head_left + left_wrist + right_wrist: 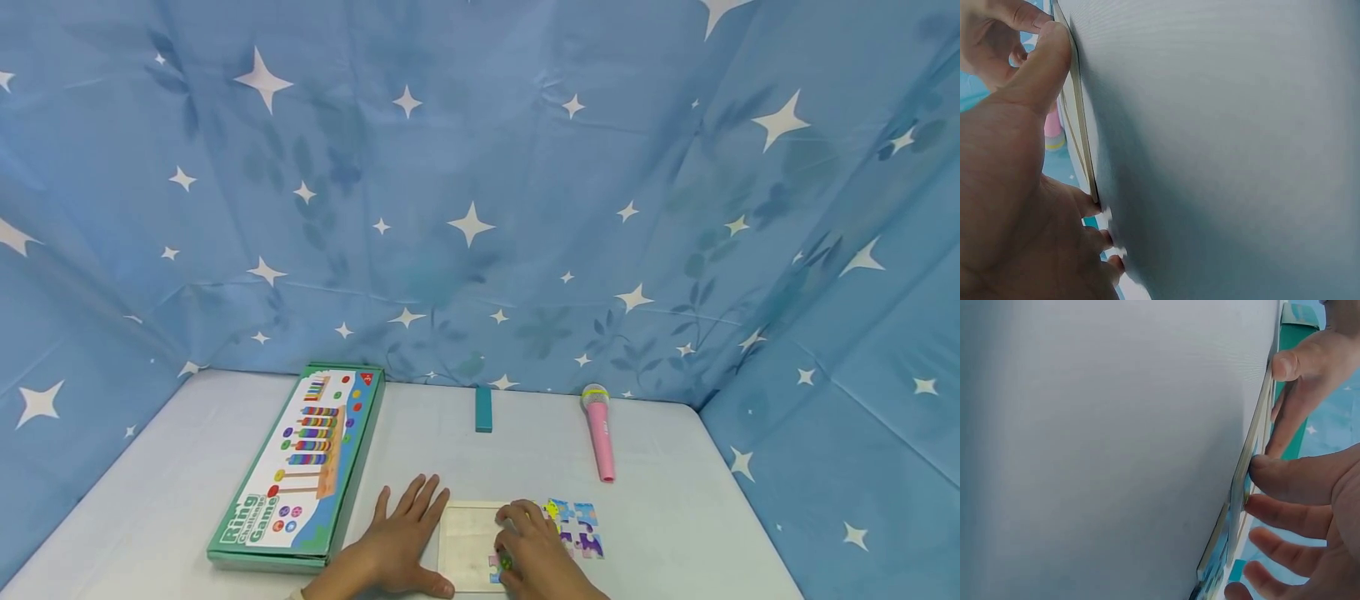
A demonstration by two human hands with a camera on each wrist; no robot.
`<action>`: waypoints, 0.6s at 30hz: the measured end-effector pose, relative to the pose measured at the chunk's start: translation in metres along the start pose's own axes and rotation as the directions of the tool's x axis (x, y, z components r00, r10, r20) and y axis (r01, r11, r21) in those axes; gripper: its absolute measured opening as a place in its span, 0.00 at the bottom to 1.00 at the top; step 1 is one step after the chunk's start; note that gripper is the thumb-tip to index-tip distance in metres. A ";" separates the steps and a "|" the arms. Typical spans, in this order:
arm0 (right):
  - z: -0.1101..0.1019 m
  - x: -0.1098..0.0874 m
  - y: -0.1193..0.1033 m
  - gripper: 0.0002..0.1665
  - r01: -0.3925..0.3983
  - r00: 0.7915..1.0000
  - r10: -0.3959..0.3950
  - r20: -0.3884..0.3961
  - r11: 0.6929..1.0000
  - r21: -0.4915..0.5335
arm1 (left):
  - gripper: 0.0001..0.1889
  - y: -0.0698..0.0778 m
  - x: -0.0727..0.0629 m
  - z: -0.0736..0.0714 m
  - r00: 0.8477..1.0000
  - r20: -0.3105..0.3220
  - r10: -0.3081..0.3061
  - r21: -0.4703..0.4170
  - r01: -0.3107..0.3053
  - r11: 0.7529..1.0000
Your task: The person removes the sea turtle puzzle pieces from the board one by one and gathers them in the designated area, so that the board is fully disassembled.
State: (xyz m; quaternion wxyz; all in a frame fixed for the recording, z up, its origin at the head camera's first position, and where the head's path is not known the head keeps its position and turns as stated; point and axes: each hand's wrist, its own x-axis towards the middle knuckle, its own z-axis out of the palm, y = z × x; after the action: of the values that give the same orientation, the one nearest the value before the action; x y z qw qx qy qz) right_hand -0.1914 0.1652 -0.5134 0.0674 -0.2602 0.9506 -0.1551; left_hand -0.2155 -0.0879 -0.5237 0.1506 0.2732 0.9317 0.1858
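A shallow wooden puzzle tray lies on the table between both hands. My left hand is spread flat at its left side; in the left wrist view the thumb rests on the tray's near edge. With curled fingers, my right hand pinches a jigsaw piece with pink, blue and green print at the tray's lower right. The right wrist view has thumb and index finger on that piece, low over the tray's rim. The hand hides part of the tray's right side.
Several loose jigsaw pieces lie right of the tray, partly behind the right hand. A green ring game box lies at the left. Farther back are a teal block and a pink toy microphone. A starry blue curtain surrounds the table.
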 end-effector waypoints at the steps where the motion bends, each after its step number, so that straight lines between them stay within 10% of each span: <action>1: 0.000 0.000 -0.001 0.12 0.001 1.000 -0.001 -0.008 1.000 0.008 | 0.65 0.000 0.000 0.000 1.000 0.000 -0.001 -0.001 0.001 1.000; 9: 0.004 0.001 -0.003 0.18 -0.084 0.996 0.092 -0.023 0.970 0.230 | 0.66 0.000 -0.001 0.000 1.000 -0.011 0.009 -0.010 -0.009 1.000; 18: 0.006 -0.004 -0.005 0.13 -0.105 0.987 0.152 -0.049 0.852 0.512 | 0.67 -0.004 0.001 0.000 1.000 0.006 0.025 -0.040 -0.024 0.999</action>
State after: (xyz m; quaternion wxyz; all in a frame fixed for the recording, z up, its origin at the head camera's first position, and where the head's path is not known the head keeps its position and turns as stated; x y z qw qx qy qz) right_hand -0.1842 0.1619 -0.5171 0.1019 -0.1620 0.8934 -0.4065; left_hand -0.2177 -0.0904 -0.5259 0.1566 0.2822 0.9239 0.2054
